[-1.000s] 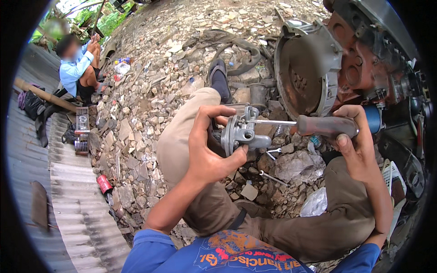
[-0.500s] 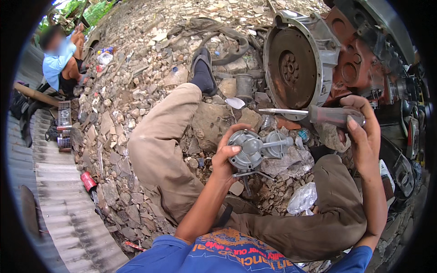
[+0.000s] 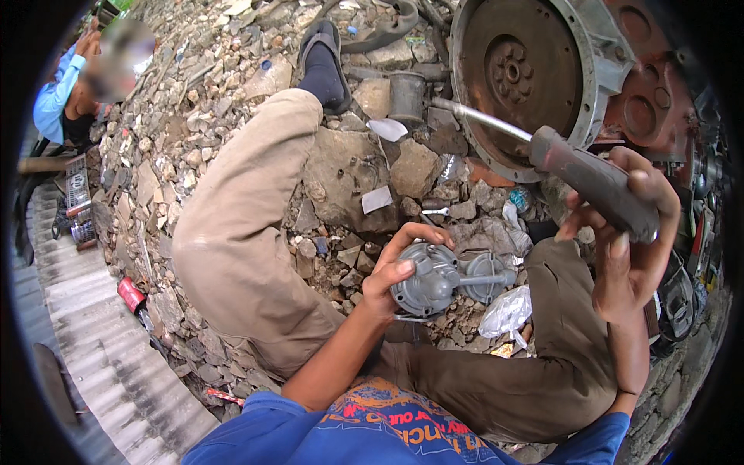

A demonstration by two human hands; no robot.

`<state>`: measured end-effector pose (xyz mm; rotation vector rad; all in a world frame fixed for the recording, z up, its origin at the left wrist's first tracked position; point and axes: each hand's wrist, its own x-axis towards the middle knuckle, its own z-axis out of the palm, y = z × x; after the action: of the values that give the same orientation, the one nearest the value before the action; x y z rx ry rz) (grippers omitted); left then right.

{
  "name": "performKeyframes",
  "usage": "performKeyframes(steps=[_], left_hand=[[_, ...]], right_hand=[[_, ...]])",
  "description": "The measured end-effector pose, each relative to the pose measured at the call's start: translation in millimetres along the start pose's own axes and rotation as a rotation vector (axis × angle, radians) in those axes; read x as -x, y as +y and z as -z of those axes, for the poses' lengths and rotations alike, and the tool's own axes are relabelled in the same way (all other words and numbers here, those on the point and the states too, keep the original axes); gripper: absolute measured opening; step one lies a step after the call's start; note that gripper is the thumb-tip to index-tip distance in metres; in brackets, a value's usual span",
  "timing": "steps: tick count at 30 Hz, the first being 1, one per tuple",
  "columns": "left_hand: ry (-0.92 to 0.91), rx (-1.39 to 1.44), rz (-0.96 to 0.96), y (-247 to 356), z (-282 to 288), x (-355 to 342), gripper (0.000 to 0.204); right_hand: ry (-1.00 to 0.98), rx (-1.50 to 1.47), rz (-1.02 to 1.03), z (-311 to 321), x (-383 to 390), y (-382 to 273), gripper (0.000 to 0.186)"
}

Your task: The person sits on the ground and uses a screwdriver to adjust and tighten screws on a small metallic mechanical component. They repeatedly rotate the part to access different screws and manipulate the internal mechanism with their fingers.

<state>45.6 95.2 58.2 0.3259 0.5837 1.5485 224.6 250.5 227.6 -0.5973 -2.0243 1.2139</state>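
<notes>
My left hand (image 3: 391,275) grips a grey cast-metal pump (image 3: 434,279) by its round housing; a smaller round section joins it on the right by a short neck. My right hand (image 3: 632,240) holds a screwdriver (image 3: 581,178) by its dark handle, raised above my right knee, its steel shank pointing up and left, apart from the pump. Behind the screwdriver stands a flywheel in a grey metal housing (image 3: 598,116). A small wrench (image 3: 435,211) lies among the stones above the pump. A clear plastic bag (image 3: 504,314) lies below it, beside my right leg.
A rusty red engine block (image 3: 651,97) fills the upper right. Rubble (image 3: 178,155) covers the ground around my legs. At left are corrugated sheets (image 3: 97,325), a red can (image 3: 132,294) and small wire cages (image 3: 77,186). Another person (image 3: 54,101) in light blue sits at the upper left.
The screwdriver has pulled away from the pump, moved right and tilted, its handle now lower. The pump turned in my left hand and dropped lower. The view has shifted, moving surroundings leftward and up.
</notes>
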Motion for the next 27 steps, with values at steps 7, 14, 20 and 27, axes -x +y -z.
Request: performKeyframes(steps=[7, 14, 20, 27], left_hand=[[0.006, 0.075, 0.027, 2, -7, 6, 0.059], [0.038, -0.018, 0.064, 6, -9, 7, 0.061], [0.041, -0.003, 0.047, 4, -8, 7, 0.059], [0.003, 0.057, 0.066, 4, -9, 6, 0.057]], right_hand=[[-0.055, -0.018, -0.035, -5, 7, -10, 0.068], [0.044, 0.074, -0.224, -9, 9, -31, 0.074], [-0.04, -0.042, -0.188, -11, 14, -36, 0.071], [-0.106, 0.009, -0.071, -7, 16, -27, 0.061]])
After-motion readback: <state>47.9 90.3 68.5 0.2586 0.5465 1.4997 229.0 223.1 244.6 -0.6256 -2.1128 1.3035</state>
